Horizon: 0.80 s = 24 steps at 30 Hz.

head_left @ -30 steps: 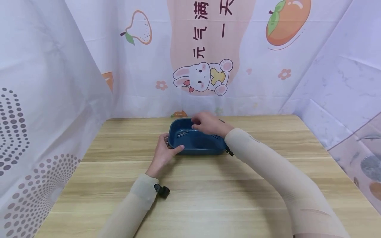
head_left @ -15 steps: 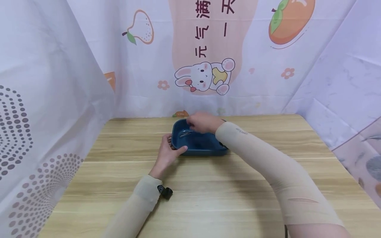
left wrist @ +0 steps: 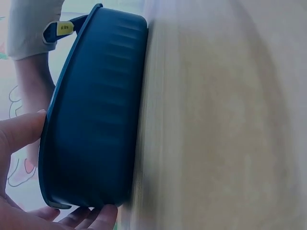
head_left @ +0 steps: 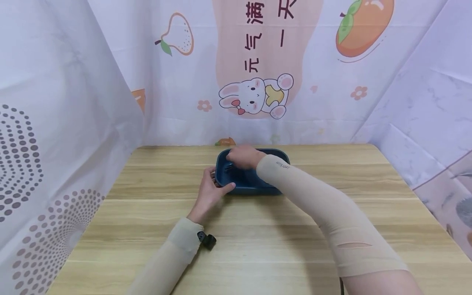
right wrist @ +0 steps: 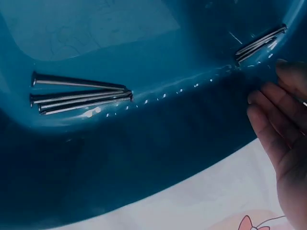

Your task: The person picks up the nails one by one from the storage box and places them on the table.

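Note:
A dark blue plastic tub [head_left: 258, 191] stands on the table near its far edge. My left hand [head_left: 211, 191] holds its left end, thumb on the front rim and fingers round the end wall, as the left wrist view of the tub [left wrist: 96, 110] also shows. My right hand [head_left: 244, 157] is inside the tub, towards its left end. In the right wrist view, several long nails [right wrist: 79, 95] lie together on the tub's floor, and a second bunch of nails [right wrist: 260, 45] lies close to my right fingertips [right wrist: 259, 108]. Nothing shows between those fingers.
The wood-grain table [head_left: 236, 246] carries the tub. Behind it hangs a white printed curtain [head_left: 169, 98] close to the table's far edge, and more sheets hang at left and right. A small black camera [head_left: 209, 241] sits on my left wrist.
My right hand has moved left inside the tub, over the nails at its left end. My left hand keeps its hold on the tub. The head view has shifted slightly.

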Each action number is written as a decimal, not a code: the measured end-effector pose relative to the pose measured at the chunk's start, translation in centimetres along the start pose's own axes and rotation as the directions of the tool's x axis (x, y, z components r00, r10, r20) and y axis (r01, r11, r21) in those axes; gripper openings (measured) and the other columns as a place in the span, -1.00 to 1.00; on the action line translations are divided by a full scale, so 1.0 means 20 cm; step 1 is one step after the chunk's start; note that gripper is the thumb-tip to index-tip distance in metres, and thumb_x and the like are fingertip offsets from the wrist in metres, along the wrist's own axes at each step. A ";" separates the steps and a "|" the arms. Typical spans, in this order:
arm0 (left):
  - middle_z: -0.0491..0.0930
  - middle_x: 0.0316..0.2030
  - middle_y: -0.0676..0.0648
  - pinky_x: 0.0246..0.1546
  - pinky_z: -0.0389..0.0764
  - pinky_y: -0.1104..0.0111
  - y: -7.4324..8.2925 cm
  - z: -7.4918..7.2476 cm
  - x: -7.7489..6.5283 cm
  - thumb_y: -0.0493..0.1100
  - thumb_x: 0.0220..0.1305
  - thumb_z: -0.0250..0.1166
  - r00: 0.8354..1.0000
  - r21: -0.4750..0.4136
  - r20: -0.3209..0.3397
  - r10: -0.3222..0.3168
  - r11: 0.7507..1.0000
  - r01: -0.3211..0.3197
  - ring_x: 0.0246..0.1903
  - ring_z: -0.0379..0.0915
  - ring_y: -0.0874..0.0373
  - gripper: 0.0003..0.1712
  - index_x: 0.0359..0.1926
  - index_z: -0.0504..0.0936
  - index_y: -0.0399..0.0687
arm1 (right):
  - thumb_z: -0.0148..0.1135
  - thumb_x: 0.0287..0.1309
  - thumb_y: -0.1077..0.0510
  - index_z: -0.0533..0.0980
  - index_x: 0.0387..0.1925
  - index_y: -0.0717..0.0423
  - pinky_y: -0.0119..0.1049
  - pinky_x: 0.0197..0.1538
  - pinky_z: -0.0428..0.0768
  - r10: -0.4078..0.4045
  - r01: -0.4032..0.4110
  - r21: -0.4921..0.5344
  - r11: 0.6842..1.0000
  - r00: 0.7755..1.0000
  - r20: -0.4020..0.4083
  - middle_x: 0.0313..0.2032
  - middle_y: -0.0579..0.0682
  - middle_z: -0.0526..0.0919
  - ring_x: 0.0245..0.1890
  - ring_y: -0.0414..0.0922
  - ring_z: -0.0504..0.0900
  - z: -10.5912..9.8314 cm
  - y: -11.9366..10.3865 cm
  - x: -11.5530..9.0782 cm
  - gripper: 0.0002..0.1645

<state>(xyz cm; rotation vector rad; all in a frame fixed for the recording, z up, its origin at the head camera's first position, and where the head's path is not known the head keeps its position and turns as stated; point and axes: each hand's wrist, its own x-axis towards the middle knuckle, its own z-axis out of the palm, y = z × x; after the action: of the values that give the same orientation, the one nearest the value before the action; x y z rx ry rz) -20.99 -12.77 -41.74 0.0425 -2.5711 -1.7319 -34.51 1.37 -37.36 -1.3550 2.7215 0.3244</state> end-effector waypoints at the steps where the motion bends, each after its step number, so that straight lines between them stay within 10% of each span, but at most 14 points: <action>1: 0.30 0.19 -0.26 0.12 0.46 0.10 0.00 0.00 0.00 -0.06 0.06 0.47 1.000 0.001 0.000 -0.004 1.000 0.004 0.14 0.34 -0.10 -0.07 0.32 0.11 -0.16 | 0.18 0.29 0.13 0.62 -0.08 0.01 -0.25 -0.10 0.60 0.007 -0.007 0.002 1.000 1.000 0.003 -0.29 -0.08 0.63 -0.34 -0.12 0.51 0.01 0.00 0.01 -0.79; 24: 0.29 0.21 -0.25 0.14 0.45 0.10 0.00 0.01 -0.02 -0.09 0.09 0.45 1.000 -0.004 -0.001 -0.006 1.000 0.006 0.15 0.33 -0.11 -0.11 0.31 0.12 -0.13 | 0.16 0.30 0.14 0.61 -0.14 -0.03 -0.25 -0.03 0.57 0.044 -0.047 0.038 0.998 0.996 0.078 -0.35 -0.11 0.62 -0.37 -0.14 0.54 0.09 -0.06 0.07 -0.84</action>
<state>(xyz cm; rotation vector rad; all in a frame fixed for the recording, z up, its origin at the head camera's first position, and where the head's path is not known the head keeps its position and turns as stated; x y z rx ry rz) -20.63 -12.57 -41.78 0.0510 -2.5696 -1.7380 -34.34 0.00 -39.48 -1.2460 2.6843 0.3176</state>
